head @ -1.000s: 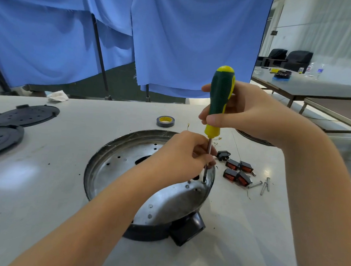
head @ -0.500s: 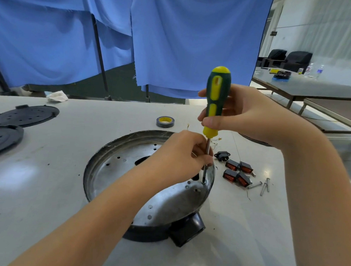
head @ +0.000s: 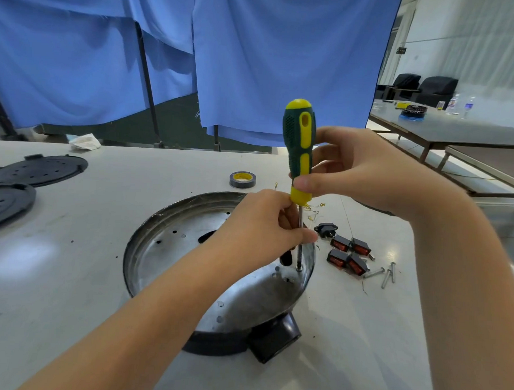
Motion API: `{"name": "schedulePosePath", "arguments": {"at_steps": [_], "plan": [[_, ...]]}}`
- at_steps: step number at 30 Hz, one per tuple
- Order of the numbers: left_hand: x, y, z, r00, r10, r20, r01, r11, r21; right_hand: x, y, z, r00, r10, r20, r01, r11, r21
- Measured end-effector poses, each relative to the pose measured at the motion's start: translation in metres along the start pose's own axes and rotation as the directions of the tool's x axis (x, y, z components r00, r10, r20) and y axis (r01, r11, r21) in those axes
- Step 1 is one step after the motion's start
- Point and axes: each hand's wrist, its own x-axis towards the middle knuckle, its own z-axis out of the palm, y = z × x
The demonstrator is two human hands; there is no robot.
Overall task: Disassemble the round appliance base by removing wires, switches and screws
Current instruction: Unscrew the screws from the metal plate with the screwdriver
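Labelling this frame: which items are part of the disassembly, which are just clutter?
In the job:
round metal base
screwdriver, right hand on handle, left hand around shaft
removed switches
loose screws

Lying about:
tape roll
black discs
crumpled tissue

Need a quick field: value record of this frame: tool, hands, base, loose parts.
tool: screwdriver, upright, tip down on the base floor near the right rim
right hand: grips the handle
left hand: fingers pinch the shaft
base: round metal pan, on the table
switches: four, loose, right of base
screws: loose, beside switches
tape: behind base
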Motion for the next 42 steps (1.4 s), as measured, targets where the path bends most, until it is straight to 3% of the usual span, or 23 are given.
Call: {"name": "schedulePosePath", "arguments": {"at_steps": [6,12,16,22,28,34,39,42], "plan": [[-0.0032,0.0006,-0.0003,0.979,0.014,0.203,0.035,0.972,-0.233,-0.0006,0.0015,-0.0027,0.999,0.025,-0.026,-0.026,0.999,-0.02],[-0.0036,0.0032,-0.0006,0.997,0.031,0.078,-0.022,0.993,-0.113,-0.0029,-0.0044,0.0023,1.0,0.003,0.004,-0.002,0.993,-0.121],[-0.0028,0.0021,0.0017,0.998,0.032,0.063,-0.022,0.988,-0.151,-0.0029,-0.0035,0.0012,0.999,0.008,-0.049,-0.015,0.991,-0.137],[-0.004,0.0023,-0.0004,0.966,0.036,0.254,0.033,0.964,-0.262,-0.0018,-0.0001,-0.0014,0.998,0.028,-0.053,-0.035,0.992,-0.12],[-0.001,-0.0003,-0.0012,0.999,0.017,0.037,-0.015,0.998,-0.066,-0.0012,0.0007,-0.0004,0.999,0.03,-0.016,-0.032,0.996,-0.078],[-0.0013,0.001,0.0003,0.999,0.025,0.024,-0.025,0.999,-0.021,0.0011,0.0022,0.0026,1.0,0.002,-0.006,-0.003,0.996,-0.089],[-0.0019,0.0014,0.0004,0.998,0.013,0.059,-0.011,0.999,-0.044,0.0002,0.0034,0.0016,1.0,-0.017,-0.012,0.016,0.998,-0.056],[-0.0029,0.0028,-0.0014,0.984,0.007,0.179,0.035,0.972,-0.231,-0.0015,0.0033,-0.0009,0.999,-0.006,0.032,0.007,1.0,-0.02]]}}
